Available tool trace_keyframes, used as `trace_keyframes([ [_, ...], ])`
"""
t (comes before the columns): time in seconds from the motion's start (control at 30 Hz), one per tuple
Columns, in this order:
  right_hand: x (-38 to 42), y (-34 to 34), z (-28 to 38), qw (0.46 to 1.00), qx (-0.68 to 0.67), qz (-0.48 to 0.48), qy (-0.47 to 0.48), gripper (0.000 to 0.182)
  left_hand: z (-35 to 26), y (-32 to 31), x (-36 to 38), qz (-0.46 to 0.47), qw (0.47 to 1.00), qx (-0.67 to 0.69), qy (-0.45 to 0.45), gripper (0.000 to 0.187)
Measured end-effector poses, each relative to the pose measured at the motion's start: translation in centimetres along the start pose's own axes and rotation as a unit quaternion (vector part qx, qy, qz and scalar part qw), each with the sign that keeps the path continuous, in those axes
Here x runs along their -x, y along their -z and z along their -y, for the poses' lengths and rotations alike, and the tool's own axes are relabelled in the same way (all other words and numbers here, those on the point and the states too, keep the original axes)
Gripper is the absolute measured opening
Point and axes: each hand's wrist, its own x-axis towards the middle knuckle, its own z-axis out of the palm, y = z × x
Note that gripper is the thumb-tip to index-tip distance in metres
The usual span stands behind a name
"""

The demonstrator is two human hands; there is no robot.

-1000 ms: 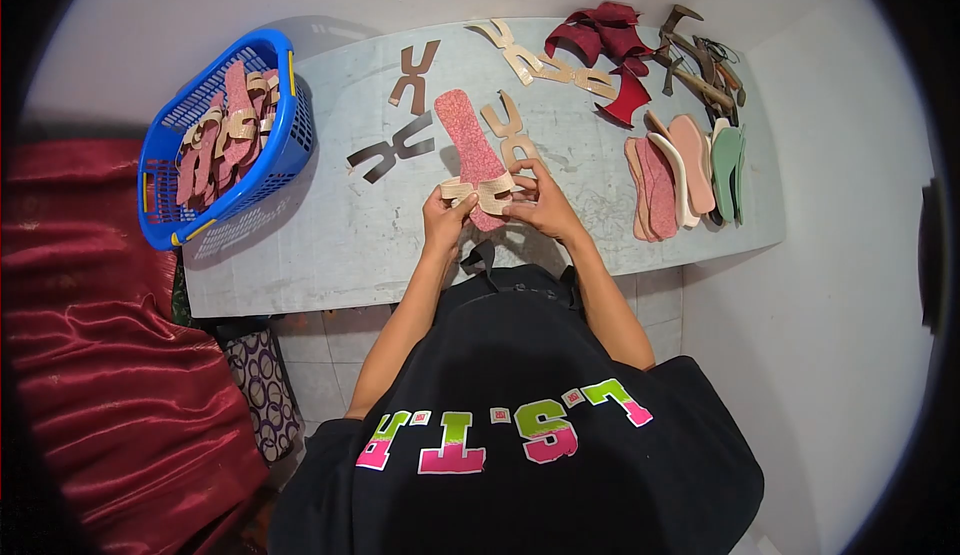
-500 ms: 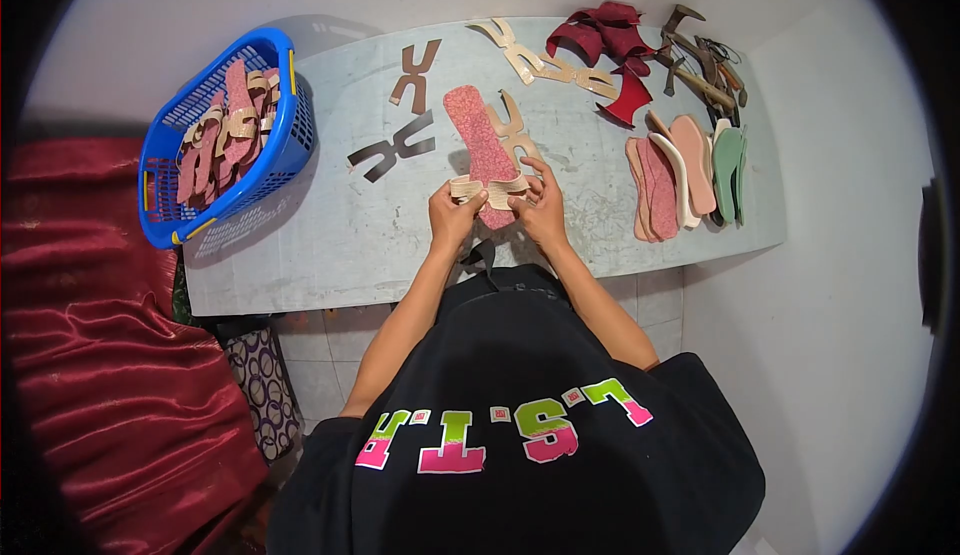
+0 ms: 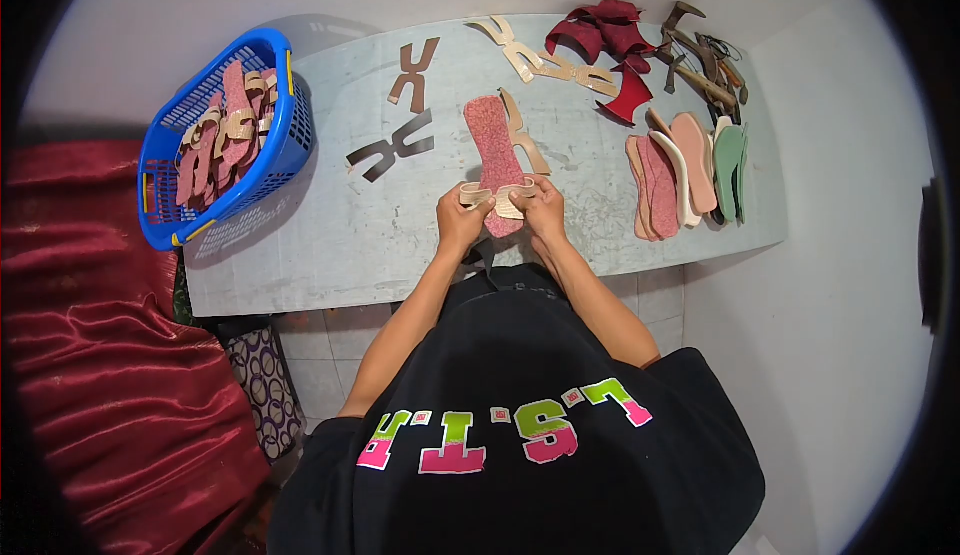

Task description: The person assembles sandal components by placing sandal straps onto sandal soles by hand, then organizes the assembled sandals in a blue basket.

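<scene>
Near the table's front edge I hold a pink speckled sandal sole [image 3: 494, 140], its long part pointing away from me. A cream sandal strap [image 3: 513, 203] lies across its near part. My left hand [image 3: 460, 217] is closed on the strap's left side, thumb pressed on top. On the other side my right hand [image 3: 543, 209] grips the strap's right end, thumb also on it. Fingers under the sole are hidden. A cream strap cutout [image 3: 522, 140] lies on the table just right of the sole, partly covered by it.
A blue basket [image 3: 290, 140] of strapped sandals stands at the left. Brown [image 3: 410, 77] and black strap cutouts [image 3: 392, 147] lie on the grey table [image 3: 330, 245]. Several loose soles [image 3: 690, 170], dark red pieces [image 3: 605, 33] and a hammer [image 3: 690, 77] among tools occupy the right.
Sole and strap have shifted slightly right and turned more upright. Both thumbs now press closer to the strap's middle, and my right hand's raised fingers have folded down around the edge.
</scene>
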Motion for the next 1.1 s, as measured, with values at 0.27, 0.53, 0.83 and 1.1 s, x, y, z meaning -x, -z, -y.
trace_keyframes([
  [0.27, -0.7, 0.7, -0.5, 0.992, -0.086, 0.040, -0.078, 0.028, -0.9, 0.1, 0.3, -0.018, 0.999, -0.027, -0.021, 0.016],
  [0.53, -0.3, 0.3, 0.5, 0.998, 0.032, 0.050, -0.027, 0.021, -1.4, 0.6, -0.1, 0.048, 0.997, -0.009, 0.066, 0.014],
  [0.83, 1.8, -0.2, 2.4, 0.990, 0.102, 0.098, -0.006, 0.037, -0.3, 1.8, 1.2, 0.062, 0.973, 0.176, 0.136, 0.031],
  [1.1, 3.3, -2.5, 1.9, 0.976, 0.075, 0.192, -0.065, 0.047, -2.4, 7.4, 4.7, 0.065, 0.966, 0.170, 0.184, 0.042],
])
